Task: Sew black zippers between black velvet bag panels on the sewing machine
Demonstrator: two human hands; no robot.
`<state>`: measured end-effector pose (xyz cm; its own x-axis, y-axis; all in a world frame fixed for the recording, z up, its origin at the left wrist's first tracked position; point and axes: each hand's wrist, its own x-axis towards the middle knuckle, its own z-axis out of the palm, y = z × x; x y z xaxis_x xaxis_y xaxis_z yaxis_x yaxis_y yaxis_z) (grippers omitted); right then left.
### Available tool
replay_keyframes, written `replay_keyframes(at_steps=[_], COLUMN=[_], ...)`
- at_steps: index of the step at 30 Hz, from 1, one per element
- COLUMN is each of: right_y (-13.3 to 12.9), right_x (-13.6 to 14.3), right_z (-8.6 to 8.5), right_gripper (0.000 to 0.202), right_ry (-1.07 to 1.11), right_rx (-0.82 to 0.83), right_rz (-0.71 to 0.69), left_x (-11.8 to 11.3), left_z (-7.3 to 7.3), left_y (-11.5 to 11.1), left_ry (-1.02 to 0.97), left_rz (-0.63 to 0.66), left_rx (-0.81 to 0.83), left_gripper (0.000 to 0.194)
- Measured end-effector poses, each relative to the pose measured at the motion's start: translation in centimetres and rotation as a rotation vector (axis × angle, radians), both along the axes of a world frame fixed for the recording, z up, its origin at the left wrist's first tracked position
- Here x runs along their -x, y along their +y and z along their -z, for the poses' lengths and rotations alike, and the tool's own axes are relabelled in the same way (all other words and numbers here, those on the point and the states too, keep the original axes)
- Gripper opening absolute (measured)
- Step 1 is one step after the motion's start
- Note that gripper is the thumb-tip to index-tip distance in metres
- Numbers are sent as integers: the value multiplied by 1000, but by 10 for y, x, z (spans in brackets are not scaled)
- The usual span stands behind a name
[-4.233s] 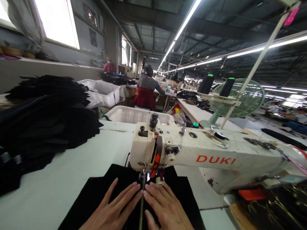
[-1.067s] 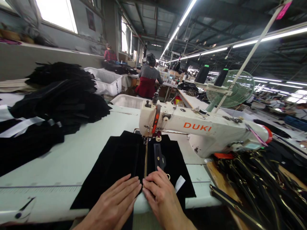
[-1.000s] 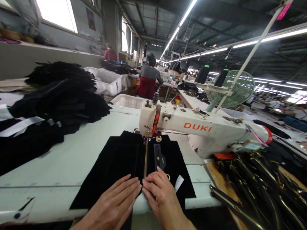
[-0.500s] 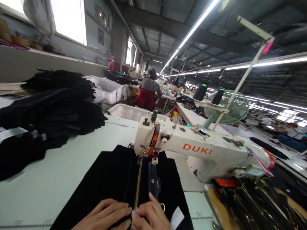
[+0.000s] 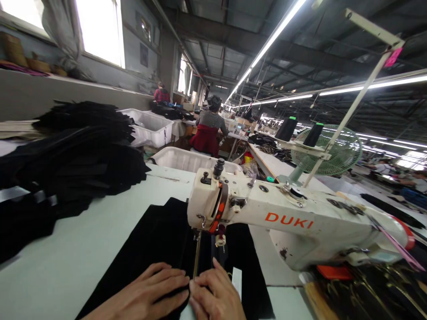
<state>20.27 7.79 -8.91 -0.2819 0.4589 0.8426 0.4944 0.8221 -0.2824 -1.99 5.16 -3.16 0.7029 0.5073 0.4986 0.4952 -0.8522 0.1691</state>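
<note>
A black fabric panel (image 5: 153,240) lies on the table under the head of a white sewing machine (image 5: 207,200). A gold zipper strip (image 5: 197,255) runs from the needle area toward me. My left hand (image 5: 156,286) rests on the fabric left of the strip, its fingers close together and its thumb tucked low, gripping the cloth edge. On the other side, my right hand (image 5: 215,291) pinches the fabric at the strip's near end, almost touching the left fingertips. A white tag (image 5: 236,281) sticks up beside my right hand. The machine head partly hides a second zipper.
Black cut pieces (image 5: 83,151) are piled at the left. White bins (image 5: 196,159) stand behind the table. Black pieces with gold trim (image 5: 367,289) lie at the lower right, below the machine arm. Thread cones (image 5: 287,129) and a green fan (image 5: 343,149) stand behind. A co-worker (image 5: 208,126) sits ahead.
The fabric has slid away from me under the machine head, and both hands have moved forward with it. The second zipper is now mostly covered. The machine appears farther right and larger.
</note>
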Motion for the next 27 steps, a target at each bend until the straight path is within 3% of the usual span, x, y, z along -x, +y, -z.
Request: replay_keyframes(at_steps=[3,7,11,16,20,23,27], right_y=[6,16,27,41,47,44,40], right_x=[-6,-13,-13,-10,-8,-7,-6], right_z=[-19,-36,-36,-30,-33,-38,-42], right_gripper=[19,14,19,24,27,34,38], right_ry=[-97,-222,-224,-221,-208,-245,-222], right_rx=[71,130,197,220,297,444,592], right_rz=[-76,-143,-145,-107,-59,-20,95], left_x=[3,7,8,2,-3,-6,-13], left_z=[3,1,-11,-30,-39,-35,-17], left_y=[-2,6,20,34,43,48,49], left_ry=[-34,104,202,180,227,218,134], left_rz=[-81,-94,-101,-105,-119,-130,-149], left_rx=[33,130,93,35,86,171,199], left_gripper=[65,73,71,68,65,63,59])
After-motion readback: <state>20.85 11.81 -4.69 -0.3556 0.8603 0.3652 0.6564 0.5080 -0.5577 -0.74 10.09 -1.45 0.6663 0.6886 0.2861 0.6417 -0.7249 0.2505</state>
